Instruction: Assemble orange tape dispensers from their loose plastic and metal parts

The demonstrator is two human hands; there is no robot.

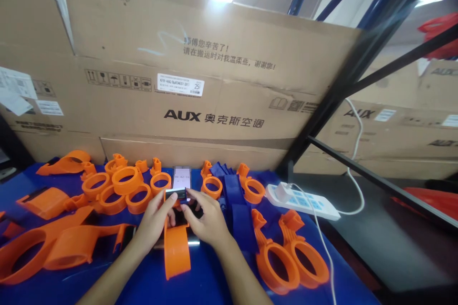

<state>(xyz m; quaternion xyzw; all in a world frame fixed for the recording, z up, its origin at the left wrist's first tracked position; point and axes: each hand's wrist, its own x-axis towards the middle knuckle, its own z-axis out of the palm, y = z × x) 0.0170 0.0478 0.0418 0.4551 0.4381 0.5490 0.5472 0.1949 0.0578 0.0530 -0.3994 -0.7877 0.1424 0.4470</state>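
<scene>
Low in the middle of the head view, my two hands hold an orange tape dispenser (177, 250) with its broad curved part toward me. My left hand (152, 221) grips its far end from the left, thumb on a black piece with a pale toothed edge (175, 194). From the right, my right hand (207, 219) has its fingers closed around the same end. Its index finger touches the black piece. The fingers hide how that piece sits on the dispenser. Just beyond my hands lies a phone (182, 178) with a timer on its screen.
Orange ring-shaped dispenser parts (127, 180) cluster at left; two more orange parts (277, 267) lie at right. Dark blue strips (234, 190) cross the blue tabletop (143, 281). A white power strip (304, 200) with cables sits near a black rack post (322, 100). Large cartons (222, 90) stand behind.
</scene>
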